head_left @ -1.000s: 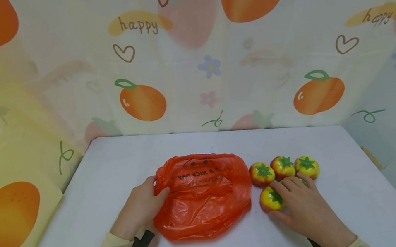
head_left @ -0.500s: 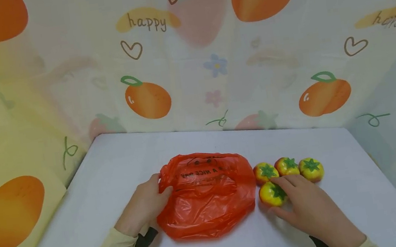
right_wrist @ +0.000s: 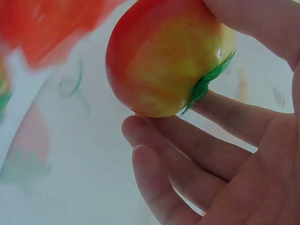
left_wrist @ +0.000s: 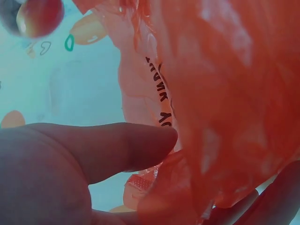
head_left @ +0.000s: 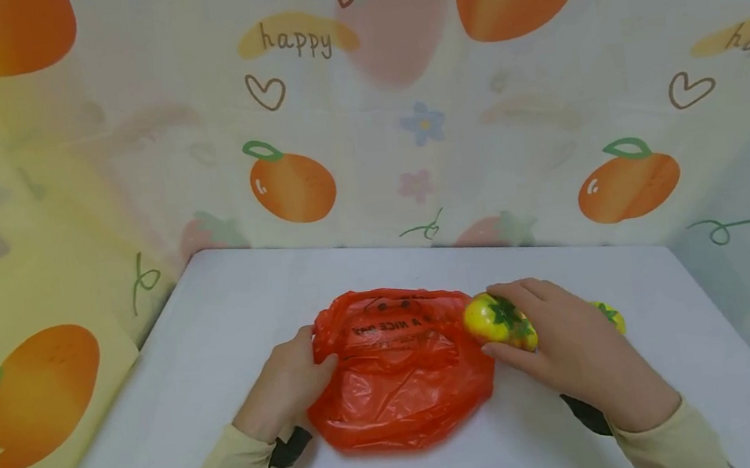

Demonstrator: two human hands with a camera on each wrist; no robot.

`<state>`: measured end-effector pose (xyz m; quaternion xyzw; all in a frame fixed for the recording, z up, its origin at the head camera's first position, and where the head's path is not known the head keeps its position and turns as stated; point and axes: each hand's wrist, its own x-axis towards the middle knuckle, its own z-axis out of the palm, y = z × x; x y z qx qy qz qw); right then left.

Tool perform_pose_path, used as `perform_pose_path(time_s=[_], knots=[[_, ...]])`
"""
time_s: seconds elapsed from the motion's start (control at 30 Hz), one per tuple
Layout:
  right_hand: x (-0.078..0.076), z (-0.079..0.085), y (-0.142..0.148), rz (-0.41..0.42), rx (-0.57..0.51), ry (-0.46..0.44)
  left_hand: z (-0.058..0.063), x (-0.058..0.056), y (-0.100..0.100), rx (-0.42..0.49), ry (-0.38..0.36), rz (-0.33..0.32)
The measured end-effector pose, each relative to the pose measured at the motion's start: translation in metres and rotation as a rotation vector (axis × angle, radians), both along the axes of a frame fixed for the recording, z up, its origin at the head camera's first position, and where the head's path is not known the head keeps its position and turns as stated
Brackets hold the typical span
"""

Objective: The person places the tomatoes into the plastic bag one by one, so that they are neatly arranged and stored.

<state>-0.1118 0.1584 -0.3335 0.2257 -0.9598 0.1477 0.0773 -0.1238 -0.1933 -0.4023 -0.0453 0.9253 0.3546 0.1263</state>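
A red plastic bag (head_left: 400,397) with black lettering lies on the white table. My left hand (head_left: 288,384) pinches its left edge; in the left wrist view the thumb (left_wrist: 136,145) is on the film, with fingers behind it. Between thumb and fingers, my right hand (head_left: 567,343) holds a red-yellow toy tomato (head_left: 489,322) with a green leafy top, raised at the bag's right side. The right wrist view shows the tomato (right_wrist: 164,61) off the table, the bag (right_wrist: 51,28) beyond it. Another toy tomato (head_left: 615,315) peeks out behind the right hand, which hides what else lies there.
The white table (head_left: 247,290) runs back to a hanging cloth (head_left: 364,148) printed with oranges, hearts and the word "happy". More of this cloth hangs at the left and right sides. Dark bands are on both wrists.
The right hand has picked the front toy tomato off the table and carried it up and left to the bag's side. The left hand keeps its hold on the bag. The head view has shifted slightly.
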Motion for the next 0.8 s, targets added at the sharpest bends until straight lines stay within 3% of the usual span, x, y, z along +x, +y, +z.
perform_pose_path(time_s=[0.3,0.63,0.8], knots=[[-0.023,-0.011,-0.080,0.050,0.013,-0.161,0.001,0.002,0.001,0.074,-0.019,0.043],[-0.042,-0.040,-0.129,0.046,0.014,-0.207,-0.002,0.001,0.003,0.113,-0.033,0.078],[-0.048,-0.053,-0.144,0.046,0.008,-0.181,0.000,0.004,-0.002,0.140,-0.013,0.077]])
